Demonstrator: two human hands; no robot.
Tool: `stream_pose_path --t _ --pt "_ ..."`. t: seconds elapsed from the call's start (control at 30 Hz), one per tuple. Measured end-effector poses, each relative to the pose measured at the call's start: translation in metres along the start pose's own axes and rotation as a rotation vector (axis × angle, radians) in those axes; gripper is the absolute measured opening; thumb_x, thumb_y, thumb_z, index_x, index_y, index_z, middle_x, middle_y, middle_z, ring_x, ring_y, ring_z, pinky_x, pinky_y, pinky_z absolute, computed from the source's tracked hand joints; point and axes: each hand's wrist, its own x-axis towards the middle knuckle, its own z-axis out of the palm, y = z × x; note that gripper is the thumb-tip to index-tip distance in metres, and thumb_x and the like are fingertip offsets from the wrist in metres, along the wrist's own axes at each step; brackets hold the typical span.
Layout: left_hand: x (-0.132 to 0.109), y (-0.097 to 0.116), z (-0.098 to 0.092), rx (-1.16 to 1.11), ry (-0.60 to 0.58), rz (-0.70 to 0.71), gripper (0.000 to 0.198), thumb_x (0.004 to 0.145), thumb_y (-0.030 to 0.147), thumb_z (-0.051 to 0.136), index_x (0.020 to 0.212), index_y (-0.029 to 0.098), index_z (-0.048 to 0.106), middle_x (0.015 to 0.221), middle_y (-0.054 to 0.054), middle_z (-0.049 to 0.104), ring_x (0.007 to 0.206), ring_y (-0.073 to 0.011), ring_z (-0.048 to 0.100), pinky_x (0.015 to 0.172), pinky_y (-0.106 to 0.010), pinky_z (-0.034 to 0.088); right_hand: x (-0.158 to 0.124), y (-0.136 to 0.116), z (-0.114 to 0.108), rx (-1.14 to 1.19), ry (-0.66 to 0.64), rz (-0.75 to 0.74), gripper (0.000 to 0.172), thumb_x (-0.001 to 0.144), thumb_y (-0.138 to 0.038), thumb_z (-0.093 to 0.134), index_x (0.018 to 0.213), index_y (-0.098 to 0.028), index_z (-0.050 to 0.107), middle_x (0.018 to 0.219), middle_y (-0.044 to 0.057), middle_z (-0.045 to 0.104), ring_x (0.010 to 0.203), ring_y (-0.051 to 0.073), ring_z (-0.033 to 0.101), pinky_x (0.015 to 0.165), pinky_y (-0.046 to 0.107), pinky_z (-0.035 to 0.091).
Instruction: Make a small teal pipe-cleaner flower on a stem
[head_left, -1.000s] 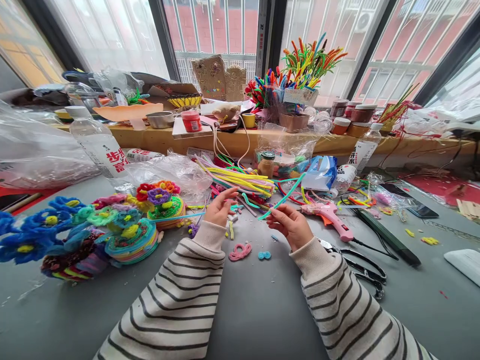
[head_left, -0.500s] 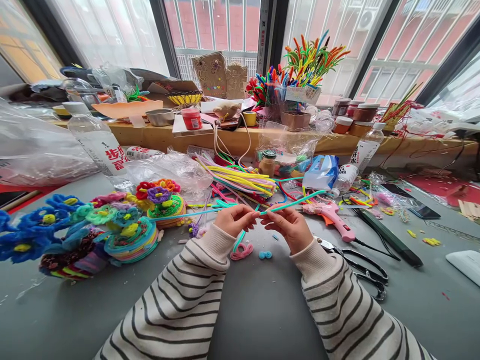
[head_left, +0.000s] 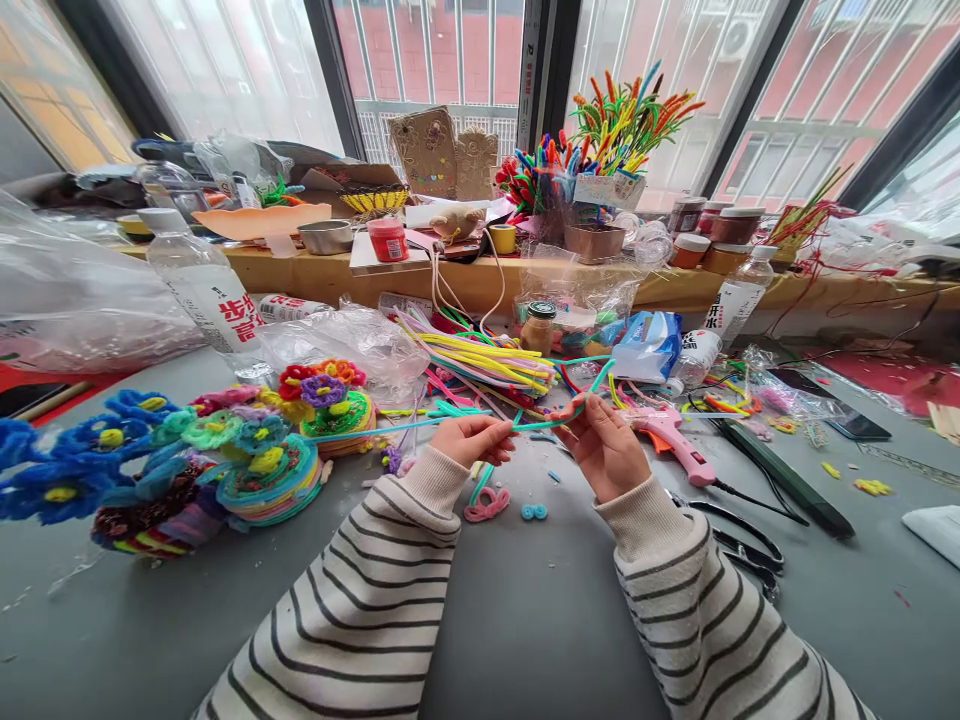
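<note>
A turquoise pipe cleaner [head_left: 534,426] stretches between my two hands above the grey table. My left hand [head_left: 472,440] pinches it between thumb and fingers, with one long end running out to the left. Farther right, my right hand [head_left: 604,445] has its thumb and fingertips closed on the same pipe cleaner, whose other end bends upward past the fingers. On the table below lie a pink coiled piece [head_left: 487,505] and a small pair of light blue coils [head_left: 533,512]. A bundle of yellow and pink pipe cleaners [head_left: 487,360] lies beyond my hands.
Fuzzy flower pots [head_left: 266,480] stand at the left. To the right are a pink glue gun [head_left: 682,450], black-handled scissors [head_left: 742,545] and a dark green tool [head_left: 787,478] with a cord. A brown jar [head_left: 537,328] and a water bottle [head_left: 202,285] stand farther back.
My right hand has moved to the right, away from my left, along the pipe cleaner. The pipe cleaner's right end now bends upward. My left hand stays almost in place.
</note>
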Motion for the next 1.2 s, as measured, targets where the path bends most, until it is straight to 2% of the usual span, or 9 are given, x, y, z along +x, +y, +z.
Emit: stream_pose_path --t 0.13,0.23,0.33,0.43,0.5,0.67,0.8,0.93,1.2 --pt "0.000 0.001 -0.001 -0.057 0.035 -0.006 0.031 0.046 0.039 0.066 0.055 0.011 0.056 0.044 0.002 0.057 0.039 -0.0061 0.052 0.044 -0.017 0.044 0.001 0.003 0.000 -0.086 -0.031 -0.027 0.014 0.067 -0.030 0.058 0.076 -0.022 0.052 0.043 -0.008 0.049 0.051 0.008 0.051 0.065 0.026 0.044" --pt "-0.001 0.001 -0.001 -0.051 0.019 -0.007 0.032 0.046 0.039 0.066 0.054 0.011 0.055 0.043 0.003 0.056 0.037 -0.0053 0.051 0.042 -0.016 0.042 0.001 0.005 0.001 -0.315 -0.053 -0.092 0.013 0.068 -0.031 0.055 0.074 -0.021 0.049 0.039 -0.009 0.042 0.042 0.007 0.045 0.055 0.024 0.042" --pt "-0.001 0.000 0.001 -0.029 -0.004 0.011 0.031 0.047 0.040 0.065 0.052 0.011 0.055 0.043 0.003 0.055 0.036 -0.0048 0.050 0.040 -0.015 0.041 0.000 0.006 0.000 -0.586 -0.096 -0.154 0.013 0.070 -0.031 0.053 0.072 -0.018 0.049 0.045 -0.007 0.043 0.042 0.007 0.042 0.046 0.021 0.037" --pt "-0.001 -0.001 0.002 -0.027 -0.001 0.033 0.031 0.048 0.040 0.065 0.051 0.011 0.055 0.043 0.002 0.056 0.037 -0.0061 0.051 0.041 -0.016 0.043 -0.001 0.006 -0.002 -0.786 -0.117 -0.194 0.014 0.070 -0.031 0.052 0.072 -0.017 0.050 0.056 -0.004 0.047 0.049 0.007 0.044 0.047 0.021 0.037" --pt "-0.002 -0.003 0.003 -0.052 0.013 0.020 0.029 0.047 0.037 0.066 0.056 0.011 0.058 0.047 0.000 0.059 0.044 -0.0093 0.056 0.048 -0.020 0.047 -0.002 0.008 -0.004 -0.873 -0.114 -0.217 0.014 0.071 -0.031 0.051 0.072 -0.017 0.050 0.062 -0.002 0.048 0.053 0.009 0.046 0.050 0.022 0.038" --pt "-0.001 -0.007 0.003 -0.051 0.072 0.057 0.025 0.046 0.027 0.069 0.064 0.011 0.063 0.060 -0.002 0.063 0.057 -0.0124 0.059 0.063 -0.026 0.049 -0.003 0.012 -0.004 -0.928 -0.111 -0.207 0.015 0.073 -0.033 0.048 0.074 -0.018 0.049 0.061 -0.001 0.048 0.055 0.010 0.046 0.050 0.022 0.037" --pt "-0.002 -0.005 0.003 -0.026 0.095 0.159 0.026 0.050 0.025 0.067 0.073 0.012 0.062 0.058 0.000 0.062 0.057 -0.0118 0.059 0.060 -0.025 0.049 -0.004 0.010 -0.003 -0.935 -0.117 -0.229 0.014 0.072 -0.032 0.048 0.072 -0.018 0.049 0.062 -0.001 0.048 0.054 0.011 0.045 0.051 0.023 0.038" --pt "-0.005 -0.001 0.003 0.009 0.051 0.247 0.034 0.056 0.025 0.064 0.087 0.014 0.060 0.058 0.001 0.060 0.058 -0.0111 0.059 0.059 -0.023 0.049 -0.003 0.006 -0.003 -1.048 -0.118 -0.344 0.012 0.072 -0.030 0.049 0.070 -0.018 0.051 0.070 0.002 0.046 0.061 0.012 0.047 0.054 0.024 0.040" --pt "-0.008 0.001 0.006 0.006 0.131 0.263 0.026 0.055 0.023 0.063 0.079 0.014 0.064 0.061 0.000 0.062 0.057 -0.0100 0.058 0.060 -0.021 0.049 -0.003 0.005 -0.003 -1.157 -0.200 -0.410 0.009 0.072 -0.025 0.050 0.070 -0.017 0.054 0.078 0.005 0.044 0.073 0.014 0.048 0.061 0.027 0.044"
